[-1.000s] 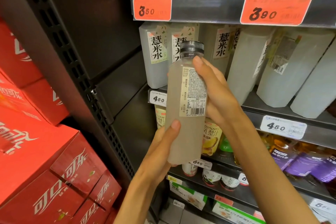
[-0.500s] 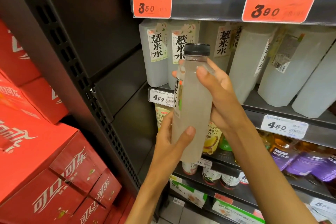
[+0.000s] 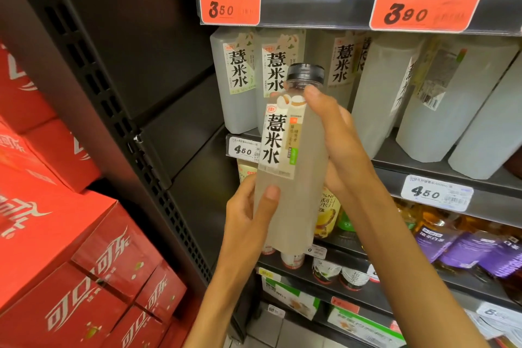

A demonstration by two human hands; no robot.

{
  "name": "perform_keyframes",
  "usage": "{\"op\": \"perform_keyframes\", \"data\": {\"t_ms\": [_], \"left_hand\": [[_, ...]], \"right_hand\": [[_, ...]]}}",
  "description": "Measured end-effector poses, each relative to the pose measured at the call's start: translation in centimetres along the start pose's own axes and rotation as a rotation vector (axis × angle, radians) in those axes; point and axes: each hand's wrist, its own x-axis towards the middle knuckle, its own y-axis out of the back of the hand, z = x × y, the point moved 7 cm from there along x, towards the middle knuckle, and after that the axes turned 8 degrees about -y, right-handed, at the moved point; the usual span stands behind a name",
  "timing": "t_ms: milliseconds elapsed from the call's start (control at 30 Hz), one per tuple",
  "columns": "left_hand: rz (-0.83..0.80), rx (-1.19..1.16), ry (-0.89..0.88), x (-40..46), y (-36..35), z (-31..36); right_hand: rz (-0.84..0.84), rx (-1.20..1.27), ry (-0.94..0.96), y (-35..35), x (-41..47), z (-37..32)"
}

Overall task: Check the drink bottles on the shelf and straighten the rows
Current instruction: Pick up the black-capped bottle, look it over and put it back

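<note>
Vs 1 s ago: held bottle [image 3: 292,178] is rotated, front label w/ big black characters now faces cam, where the barcode side faced before; bottle also sits slightly further right and higher in view, cam closer to the shelf. Landmark = held bottle. Surface/room: dark metal store shelf unit [image 3: 324,5]; orange price tags [image 3: 230,5] read 3.50 above-left of bottle and 3.90 above-right. Row of same pale bottles [image 3: 236,79] stands just behind bottle's top half; ones to the right of it lean and show side or back labels. White 4.50 tag [image 3: 243,148] just left of bottle's mid, another 4.50 tag [image 3: 436,193] to its right. Below-right of bottle: purple-label bottles [image 3: 466,246], yellow-label ones partly hidden behind it. Far left of bottle: stacked red drink cartons [image 3: 70,263]. Grip: bottle held upright, slightly tilted, in front of the shelf, off any surface, black cap up. Left hand [image 3: 248,223] holds lower body, thumb [image 3: 269,198] laid across front, other fingers wrapped behind, not visible. Right hand [image 3: 336,138] holds upper body from the right side, one fingertip [image 3: 312,93] at shoulder just under cap, palm against the side.
</note>
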Motion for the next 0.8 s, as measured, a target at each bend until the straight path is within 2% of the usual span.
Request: {"op": "perform_keyframes", "data": {"t_ms": [133,233,467,667,800], "left_hand": [[-0.151,-0.142,0.164,-0.8,-1.0,-0.6],[-0.165,-0.179,0.198,-1.0,-1.3,-0.7],[-0.010,0.025,0.022,0.9,-0.2,0.1],[-0.012,0.041,-0.129,1.6,0.5,1.0],[-0.038,0.044,-0.176,1.9,0.6,1.5]], "right_hand": [[-0.084,0.083,-0.086,-0.4,0.2,0.4],[-0.085,0.095,-0.109,-0.4,0.5,0.5],[-0.037,-0.122,-0.040,0.1,0.3,0.0],[-0.183,0.007,0.140,-1.0,-1.4,-1.3],[-0.303,-0.033,0.248,-1.9,-2.9,-3.0]]}}
